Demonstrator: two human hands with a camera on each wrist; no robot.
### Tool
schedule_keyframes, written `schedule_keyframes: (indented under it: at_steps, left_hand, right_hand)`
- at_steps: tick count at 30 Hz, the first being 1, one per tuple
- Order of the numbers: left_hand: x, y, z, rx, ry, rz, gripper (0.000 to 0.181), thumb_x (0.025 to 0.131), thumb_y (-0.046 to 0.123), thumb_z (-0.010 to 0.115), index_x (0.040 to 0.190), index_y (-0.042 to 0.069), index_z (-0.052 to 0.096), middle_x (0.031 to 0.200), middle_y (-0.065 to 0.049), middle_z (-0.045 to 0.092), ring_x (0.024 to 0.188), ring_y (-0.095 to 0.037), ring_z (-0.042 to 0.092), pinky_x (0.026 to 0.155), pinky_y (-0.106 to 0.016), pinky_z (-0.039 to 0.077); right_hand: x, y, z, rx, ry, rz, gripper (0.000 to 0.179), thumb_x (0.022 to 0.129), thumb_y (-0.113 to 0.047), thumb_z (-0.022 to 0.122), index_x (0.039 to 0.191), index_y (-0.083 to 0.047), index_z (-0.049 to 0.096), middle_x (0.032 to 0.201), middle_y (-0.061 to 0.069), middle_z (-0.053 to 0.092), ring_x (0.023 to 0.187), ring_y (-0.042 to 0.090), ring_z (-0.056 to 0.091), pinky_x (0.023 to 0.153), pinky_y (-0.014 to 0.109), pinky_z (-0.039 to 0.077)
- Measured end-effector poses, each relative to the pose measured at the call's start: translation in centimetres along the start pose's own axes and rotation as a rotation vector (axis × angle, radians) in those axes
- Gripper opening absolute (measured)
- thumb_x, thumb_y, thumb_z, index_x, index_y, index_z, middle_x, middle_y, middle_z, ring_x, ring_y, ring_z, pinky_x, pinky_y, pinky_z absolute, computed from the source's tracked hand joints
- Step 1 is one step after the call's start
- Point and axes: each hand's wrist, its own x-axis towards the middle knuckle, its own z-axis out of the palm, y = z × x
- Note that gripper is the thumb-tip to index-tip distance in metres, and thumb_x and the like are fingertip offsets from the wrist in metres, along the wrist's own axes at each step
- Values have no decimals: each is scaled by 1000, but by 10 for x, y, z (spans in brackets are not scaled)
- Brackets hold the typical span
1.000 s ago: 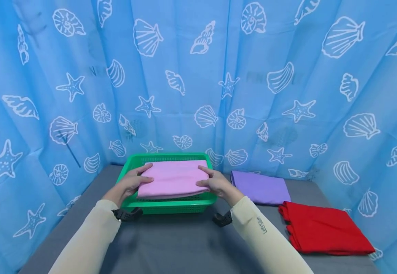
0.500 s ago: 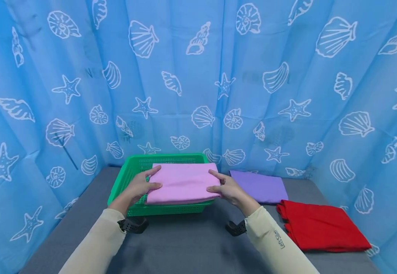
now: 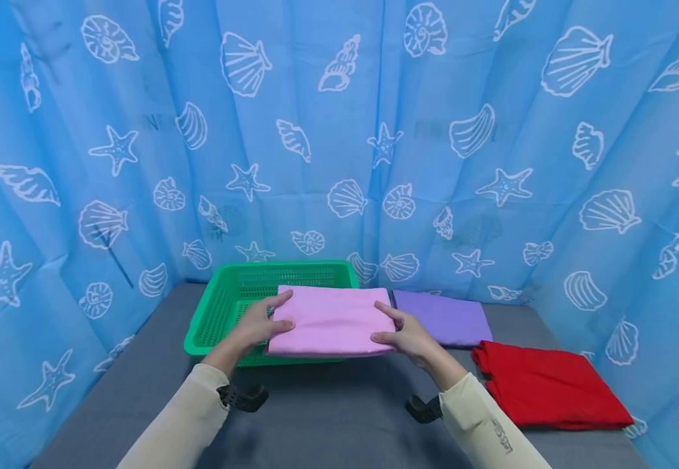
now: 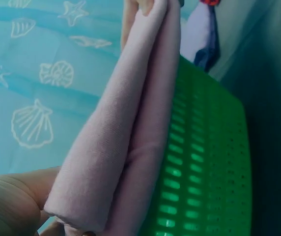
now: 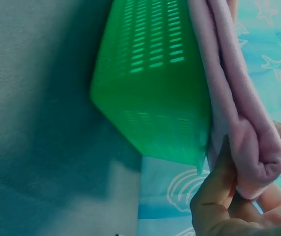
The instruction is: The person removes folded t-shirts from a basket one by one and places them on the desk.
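A folded pink cloth (image 3: 332,320) is held level between both hands, over the right front part of a green perforated basket (image 3: 198,326). My left hand (image 3: 255,324) grips its left end, thumb on top and fingers partly hidden beneath. At the other end my right hand (image 3: 408,334) pinches the cloth the same way. The right wrist view shows the thumb and fingers around the thick folded edge of the pink cloth (image 5: 248,123). In the left wrist view the folded layers of the pink cloth (image 4: 116,128) stand above the basket's side wall (image 4: 199,162).
To the right of the basket lies a folded purple cloth (image 3: 444,318), partly behind the right hand. A folded red cloth (image 3: 553,385) lies nearer on the right. All rest on a grey surface (image 3: 327,417), with a blue shell-patterned curtain (image 3: 339,143) around it.
Both hands have carried the pink cloth rightward and slightly toward me, from inside the basket's outline to over its right front rim. More of the basket's inside shows on the left.
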Motion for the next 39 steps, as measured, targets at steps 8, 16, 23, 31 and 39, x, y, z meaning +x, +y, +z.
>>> schedule_keyframes:
  at_steps: [8, 16, 23, 31, 39]
  left_hand:
    - [0, 0, 15, 73, 34, 12, 63, 77, 16, 70, 134, 19, 44, 134, -18, 41, 125, -34, 32, 90, -49, 37]
    - [-5, 5, 27, 126, 68, 55, 62, 76, 18, 71, 133, 21, 46, 133, -13, 44, 122, -30, 38, 91, -48, 38]
    - [-6, 11, 40, 193, 77, 143, 62, 76, 20, 72, 133, 19, 47, 132, -11, 45, 123, -30, 37, 95, -49, 34]
    - [-8, 19, 56, 212, 80, 202, 62, 76, 21, 72, 133, 18, 47, 133, -11, 44, 124, -31, 35, 95, -49, 33]
    - [-11, 25, 68, 181, 59, 222, 63, 76, 22, 72, 133, 20, 47, 133, -7, 45, 125, -28, 35, 95, -47, 34]
  right_hand:
    - [-7, 11, -7, -66, 43, -6, 70, 72, -16, 76, 135, -17, 44, 142, 18, 25, 119, 28, 30, 83, 36, 42]
    - [-19, 11, -16, -28, 52, 33, 71, 72, -17, 76, 135, -17, 44, 142, 20, 21, 112, 28, 35, 74, 31, 43]
    - [-28, 15, -28, 27, 50, 82, 76, 72, -20, 75, 138, -23, 38, 144, 19, 15, 109, 31, 35, 69, 29, 45]
    - [-43, 17, -41, 68, 32, 99, 76, 75, -18, 73, 141, -22, 33, 142, 19, 14, 98, 29, 45, 68, 29, 47]
    - [-55, 22, -54, 53, 47, 112, 77, 74, -18, 73, 140, -25, 33, 143, 17, 12, 113, 33, 29, 72, 32, 48]
